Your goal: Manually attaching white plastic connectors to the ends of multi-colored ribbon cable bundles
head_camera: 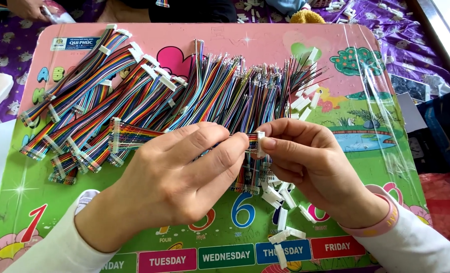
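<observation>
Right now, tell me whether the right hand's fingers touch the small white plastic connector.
Touching. The head view shows the right hand pinching the small white plastic connector between thumb and forefinger, with no gap visible.

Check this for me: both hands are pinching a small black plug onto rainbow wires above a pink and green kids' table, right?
Not quite: the plug is white, not black, as the head view shows. The left hand and right hand do pinch it onto rainbow wires above the pink and green kids' table.

Finished rainbow ribbon cables [83, 96] left on the printed plastic table [376, 116], loose multicoloured wires [235, 86] centre; small white plastic connectors [284, 202] before them
</observation>
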